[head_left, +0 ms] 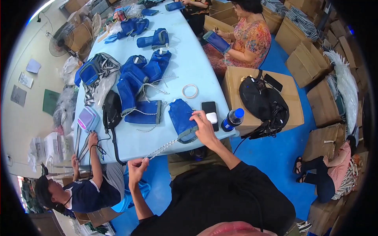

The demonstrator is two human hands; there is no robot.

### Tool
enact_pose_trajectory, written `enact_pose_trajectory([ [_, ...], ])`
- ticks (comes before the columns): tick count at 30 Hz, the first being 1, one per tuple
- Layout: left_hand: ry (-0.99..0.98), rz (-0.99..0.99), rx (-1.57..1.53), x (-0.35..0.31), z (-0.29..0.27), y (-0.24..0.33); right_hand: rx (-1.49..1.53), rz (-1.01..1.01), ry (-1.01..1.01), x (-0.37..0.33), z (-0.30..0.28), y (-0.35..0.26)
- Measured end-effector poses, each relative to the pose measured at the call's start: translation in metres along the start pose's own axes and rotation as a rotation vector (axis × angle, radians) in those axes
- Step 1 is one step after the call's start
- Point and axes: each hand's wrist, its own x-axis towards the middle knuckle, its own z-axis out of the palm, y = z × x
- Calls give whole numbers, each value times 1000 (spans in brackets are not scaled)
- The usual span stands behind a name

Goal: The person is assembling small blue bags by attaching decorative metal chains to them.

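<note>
Left grip (138,167) pinches cord (162,148); right grip (203,129) touches blue pouch (180,116), perhaps pinching.

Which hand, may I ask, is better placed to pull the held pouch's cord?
Probably the left hand: it pinches the cord away from the pouch, while the right hand holds the pouch itself.

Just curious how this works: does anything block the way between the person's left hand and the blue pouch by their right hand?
Nothing visible blocks it; only the pale cord, held by the left hand, stretches across to the blue pouch.
</note>
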Motion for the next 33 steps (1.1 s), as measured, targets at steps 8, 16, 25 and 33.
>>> enact_pose_trajectory([
  [8,64,2,-72,19,3,-19,-89,-130,41,-7,-1,8],
  [16,187,-105,-292,27,57,-39,-30,-192,-30,-33,25,-23],
  [25,174,98,44,11,113,-64,100,-123,-31,-35,42,-49],
  [33,138,368,185,-2,125,-53,149,-159,103,-17,29,-58],
])
